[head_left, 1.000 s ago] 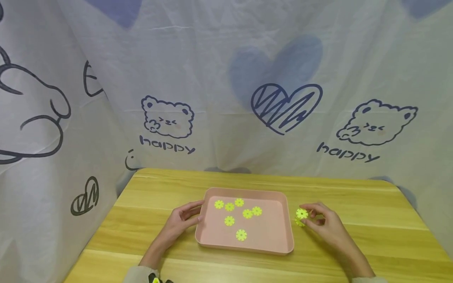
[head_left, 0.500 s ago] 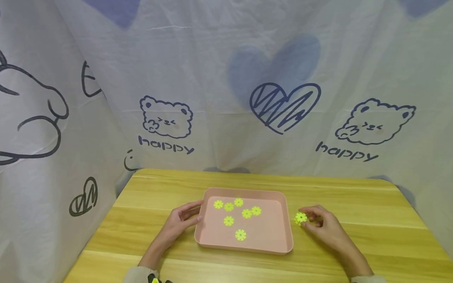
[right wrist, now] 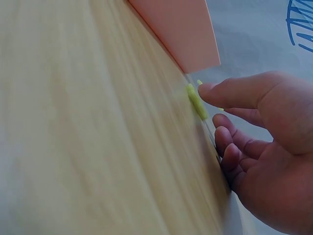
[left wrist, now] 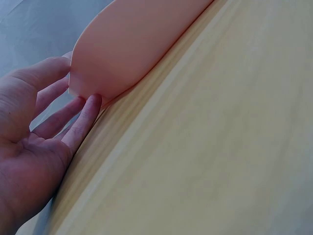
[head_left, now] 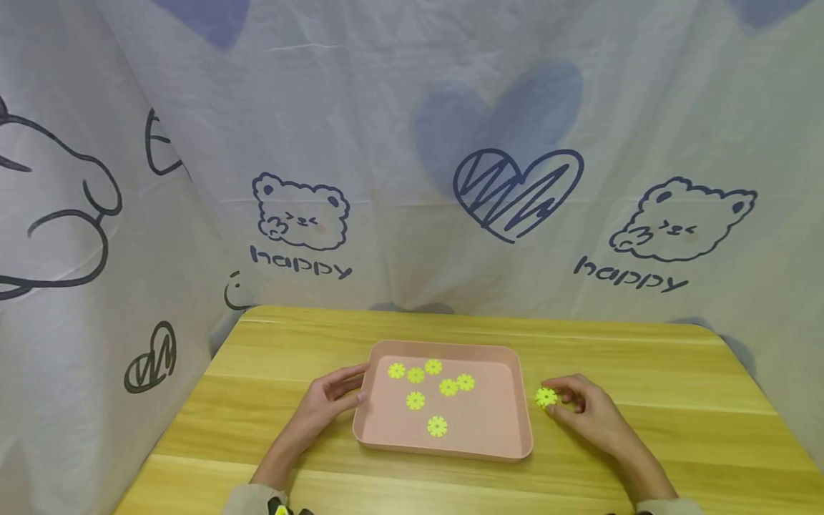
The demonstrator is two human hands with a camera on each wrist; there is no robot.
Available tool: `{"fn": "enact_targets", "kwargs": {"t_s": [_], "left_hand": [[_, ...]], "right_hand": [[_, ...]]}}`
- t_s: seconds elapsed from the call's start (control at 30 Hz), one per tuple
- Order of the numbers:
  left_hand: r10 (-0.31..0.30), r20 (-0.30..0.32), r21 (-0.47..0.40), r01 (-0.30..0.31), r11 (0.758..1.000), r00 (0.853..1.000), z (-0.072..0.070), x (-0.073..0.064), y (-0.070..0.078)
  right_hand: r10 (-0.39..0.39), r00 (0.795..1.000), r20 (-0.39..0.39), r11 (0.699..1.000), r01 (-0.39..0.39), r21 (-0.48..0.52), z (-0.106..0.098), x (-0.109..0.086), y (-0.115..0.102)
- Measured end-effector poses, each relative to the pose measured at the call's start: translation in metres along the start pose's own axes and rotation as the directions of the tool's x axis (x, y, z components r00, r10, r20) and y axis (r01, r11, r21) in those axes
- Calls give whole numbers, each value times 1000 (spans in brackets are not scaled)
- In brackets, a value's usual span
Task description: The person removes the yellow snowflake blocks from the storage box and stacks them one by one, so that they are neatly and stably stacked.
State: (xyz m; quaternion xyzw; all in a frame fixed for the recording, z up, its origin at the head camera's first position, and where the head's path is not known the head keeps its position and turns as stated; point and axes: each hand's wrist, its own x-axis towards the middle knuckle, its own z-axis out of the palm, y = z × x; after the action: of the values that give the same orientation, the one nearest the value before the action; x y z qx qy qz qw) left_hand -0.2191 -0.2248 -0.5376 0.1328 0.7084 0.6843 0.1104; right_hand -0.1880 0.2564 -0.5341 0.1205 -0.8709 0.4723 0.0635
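In the head view my right hand (head_left: 589,411) pinches a yellow-green notched disc (head_left: 546,398) between thumb and fingertips, right of the pink tray (head_left: 489,422). The right wrist view shows that disc's edge (right wrist: 200,82) at the thumb, close above another yellow-green disc (right wrist: 196,102) lying on the table. From overhead the lower disc is almost wholly hidden. My left hand (head_left: 325,400) touches the tray's left end with fairly straight fingers. Seen from the left wrist, its fingertips (left wrist: 94,99) rest against the outer wall and the thumb meets the rim.
Several similar discs, among them one near the tray's front (head_left: 437,427), lie spread inside the tray, two of them touching or overlapping. The tray stands on a wooden table (head_left: 290,336). A printed white cloth (head_left: 399,236) hangs behind and to the left.
The pinched disc has come down slightly and now covers the disc beneath, which showed more clearly before. My left hand and the tray have stayed in place.
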Motion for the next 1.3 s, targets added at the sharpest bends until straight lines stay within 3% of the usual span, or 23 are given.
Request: {"fn": "enact_targets", "kwargs": {"t_s": [0.73,1.3], "left_hand": [[-3,6,-6,3,1000,1000,-1,0,-1],[4,11,-8,-4,1000,1000,-1,0,-1]], "right_hand": [[-2,1000,-3,1000,2,-27,2,0,-3],[50,998,22,997,-49,-54,0,1,-4]]}}
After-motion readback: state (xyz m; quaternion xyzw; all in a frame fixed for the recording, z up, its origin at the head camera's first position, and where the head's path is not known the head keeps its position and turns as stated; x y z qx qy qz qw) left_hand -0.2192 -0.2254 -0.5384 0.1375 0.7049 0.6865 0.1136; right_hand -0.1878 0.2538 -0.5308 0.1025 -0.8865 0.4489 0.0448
